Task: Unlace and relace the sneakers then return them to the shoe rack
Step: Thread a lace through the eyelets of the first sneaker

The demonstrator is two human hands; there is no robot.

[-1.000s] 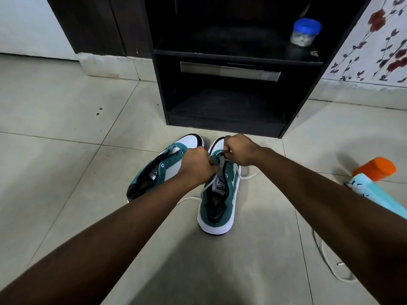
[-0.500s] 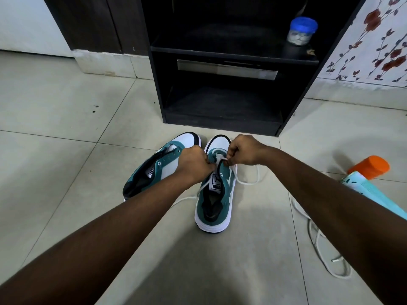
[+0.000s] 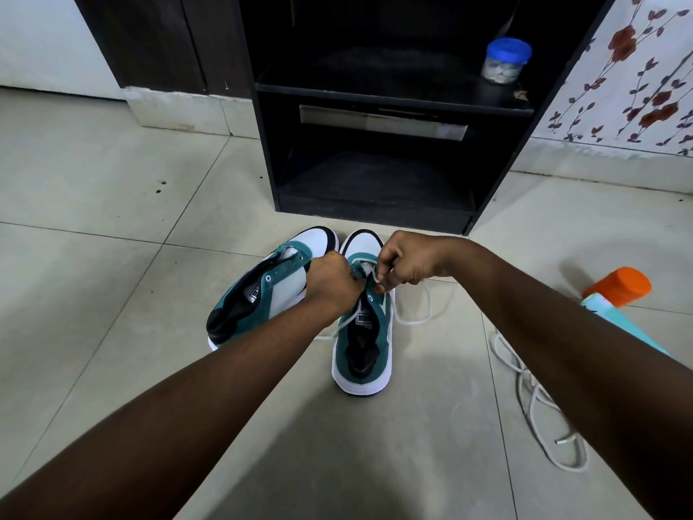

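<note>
Sneakers sit side by side on the pale tiled floor, toes toward the dark shoe rack, and both hands work at the front eyelets of the right-hand sneaker. The right hand has its fingers curled and pinches a white lace between thumb and fingertips just above the teal upper, near the toe end; from that pinch the lace loops out to the right across the tile and back toward the shoe. The left hand is closed in a fist over the same shoe's left eyelet row, touching the right hand's fingertips; another stretch of the lace runs out from under it down along the tongue, so it seems to grip the lace, though the fingers themselves are hidden behind the knuckles. Just beside, to the left, the other sneaker lies tilted onto its side with bare eyelets and no lace in them. A second loose lace lies coiled on the floor well to the right, near the right forearm. Farther right, an orange-capped bottle lies on its side, touching a pale turquoise object that is cut off by the forearm. On the rack's upper shelf stands a small clear jar with a blue lid. Floral wallpaper covers the wall right of the rack.
</note>
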